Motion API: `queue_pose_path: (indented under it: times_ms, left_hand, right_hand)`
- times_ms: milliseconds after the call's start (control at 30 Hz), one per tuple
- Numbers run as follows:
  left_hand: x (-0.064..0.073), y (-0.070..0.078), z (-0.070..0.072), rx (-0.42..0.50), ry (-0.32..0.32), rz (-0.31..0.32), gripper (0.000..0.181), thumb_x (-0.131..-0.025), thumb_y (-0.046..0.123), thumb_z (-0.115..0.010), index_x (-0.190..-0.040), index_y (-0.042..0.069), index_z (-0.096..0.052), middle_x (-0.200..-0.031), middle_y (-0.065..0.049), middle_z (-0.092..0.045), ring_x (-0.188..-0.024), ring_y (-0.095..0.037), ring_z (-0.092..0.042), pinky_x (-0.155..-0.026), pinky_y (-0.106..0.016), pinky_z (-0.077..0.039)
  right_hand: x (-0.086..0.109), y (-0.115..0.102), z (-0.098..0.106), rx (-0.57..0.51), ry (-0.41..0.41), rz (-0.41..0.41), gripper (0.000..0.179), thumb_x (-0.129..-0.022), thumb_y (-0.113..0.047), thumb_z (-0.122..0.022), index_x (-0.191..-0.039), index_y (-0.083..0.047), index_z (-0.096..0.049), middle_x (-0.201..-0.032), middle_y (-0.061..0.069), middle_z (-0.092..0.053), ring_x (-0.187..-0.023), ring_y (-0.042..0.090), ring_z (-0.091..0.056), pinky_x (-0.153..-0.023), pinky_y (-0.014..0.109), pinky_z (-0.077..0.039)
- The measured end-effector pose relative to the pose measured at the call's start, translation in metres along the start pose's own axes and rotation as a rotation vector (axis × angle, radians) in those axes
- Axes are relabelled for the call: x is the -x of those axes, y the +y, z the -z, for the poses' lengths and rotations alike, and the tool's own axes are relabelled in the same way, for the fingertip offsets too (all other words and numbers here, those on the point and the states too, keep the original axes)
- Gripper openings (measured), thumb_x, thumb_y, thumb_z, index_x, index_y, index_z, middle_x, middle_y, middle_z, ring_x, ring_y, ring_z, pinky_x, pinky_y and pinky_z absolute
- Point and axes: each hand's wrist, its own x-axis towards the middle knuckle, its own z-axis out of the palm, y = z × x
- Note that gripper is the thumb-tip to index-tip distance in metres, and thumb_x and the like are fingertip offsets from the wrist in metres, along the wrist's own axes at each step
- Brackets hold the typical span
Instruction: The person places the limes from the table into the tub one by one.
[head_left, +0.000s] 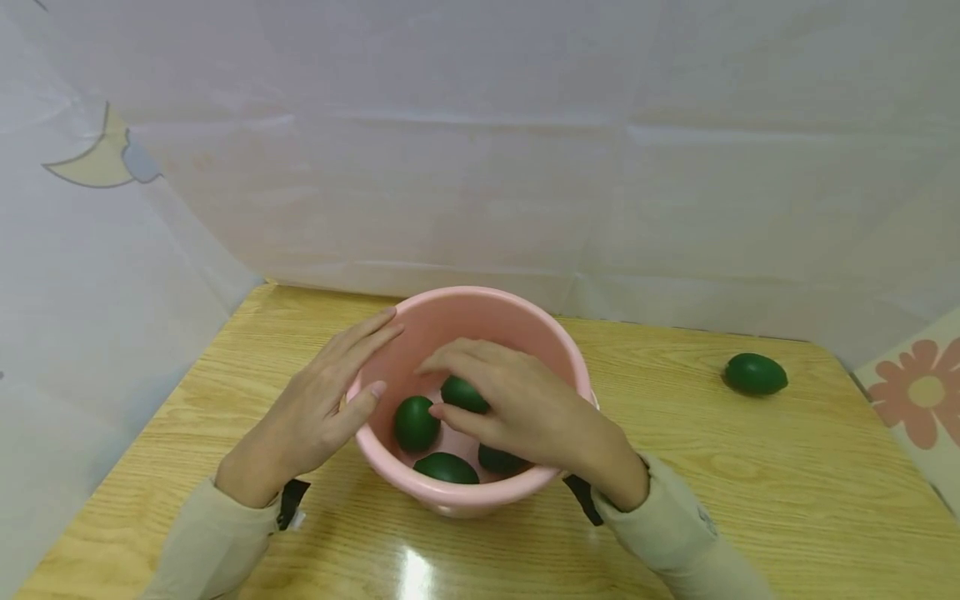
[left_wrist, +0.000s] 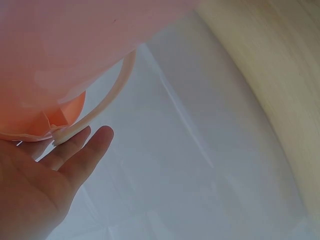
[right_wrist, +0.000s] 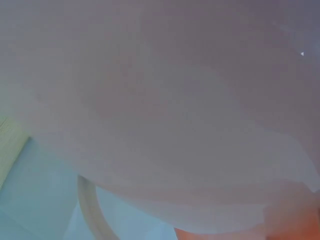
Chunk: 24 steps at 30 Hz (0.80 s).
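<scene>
A pink bucket [head_left: 474, 498] stands on the table with several dark green limes inside, one [head_left: 417, 424] at the left and another [head_left: 446, 468] near the front. My left hand [head_left: 315, 404] rests at the bucket's left rim, its fingers extended; in the left wrist view its fingers lie by the pale bucket handle [left_wrist: 117, 85]. Inside the bucket, my right hand [head_left: 517, 400] hovers with loosely bent fingers over a lime [head_left: 461, 395], which shows in the gap between thumb and forefinger. In the right wrist view the bucket wall [right_wrist: 165, 110] hides most of the scene.
One more lime [head_left: 755, 374] lies on the wooden table [head_left: 675, 450] at the far right. A pale sheet [head_left: 465, 183] hangs behind the table, with a printed moon [head_left: 97, 162] at the left and a flower [head_left: 925, 390] at the right.
</scene>
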Motion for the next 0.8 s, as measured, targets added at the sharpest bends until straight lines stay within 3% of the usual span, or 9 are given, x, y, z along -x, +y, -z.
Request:
queue_pose_path:
  times_ms: [567, 800]
  left_hand:
    - [-0.001, 0.001, -0.001, 0.002, 0.002, -0.007, 0.054, -0.090, 0.020, -0.046, -0.143, 0.021, -0.032, -0.151, 0.002, -0.025, -0.138, -0.019, -0.026, -0.103, -0.053, -0.032]
    - [0.000, 0.001, -0.001, 0.009, 0.001, 0.018, 0.055, -0.090, 0.021, -0.047, -0.143, 0.023, -0.032, -0.151, 0.006, -0.024, -0.138, -0.015, -0.024, -0.105, -0.050, -0.030]
  right_hand:
    - [0.004, 0.005, 0.010, -0.122, 0.131, 0.153, 0.030, -0.086, -0.026, -0.063, -0.112, -0.013, -0.059, -0.113, -0.006, -0.060, -0.110, 0.006, -0.053, -0.094, 0.019, -0.042]
    - [0.012, 0.008, 0.018, -0.121, 0.159, 0.127, 0.027, -0.086, -0.027, -0.062, -0.110, -0.014, -0.061, -0.114, -0.004, -0.060, -0.112, 0.008, -0.052, -0.099, 0.022, -0.039]
